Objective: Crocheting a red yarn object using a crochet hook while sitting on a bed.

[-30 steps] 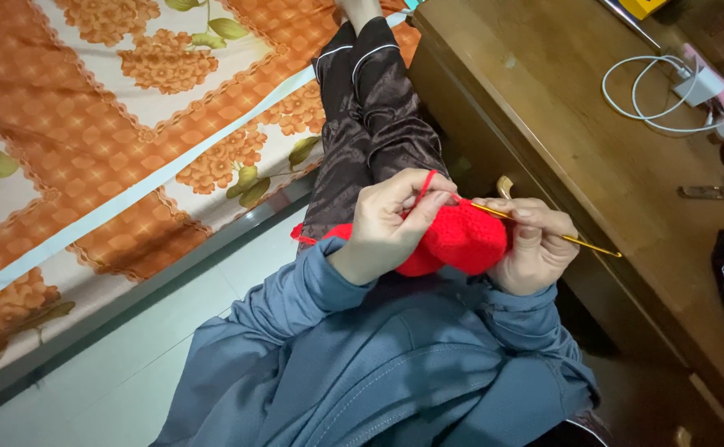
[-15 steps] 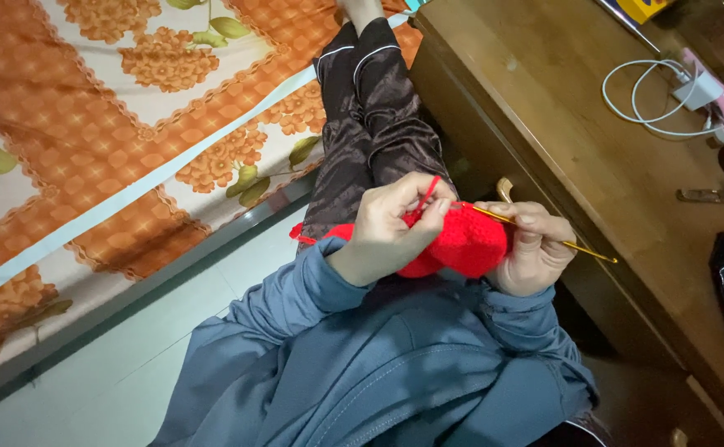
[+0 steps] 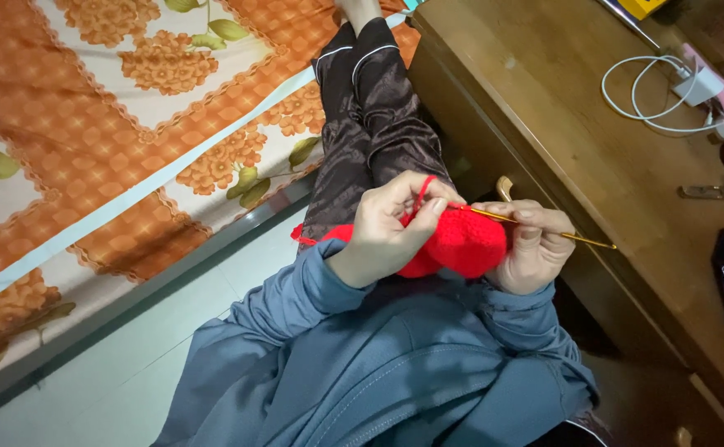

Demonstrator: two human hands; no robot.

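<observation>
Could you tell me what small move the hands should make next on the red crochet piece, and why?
Probably draw the crochet hook back through the stitch: the right hand has its tip buried in the red crochet piece, while the left hand pinches the fabric and tensions the red yarn.

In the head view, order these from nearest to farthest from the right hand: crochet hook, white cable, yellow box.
1. Crochet hook: held in the right hand, its tip in the red piece.
2. White cable: coiled on the wooden desk, beyond the hand.
3. Yellow box: at the top edge.
</observation>
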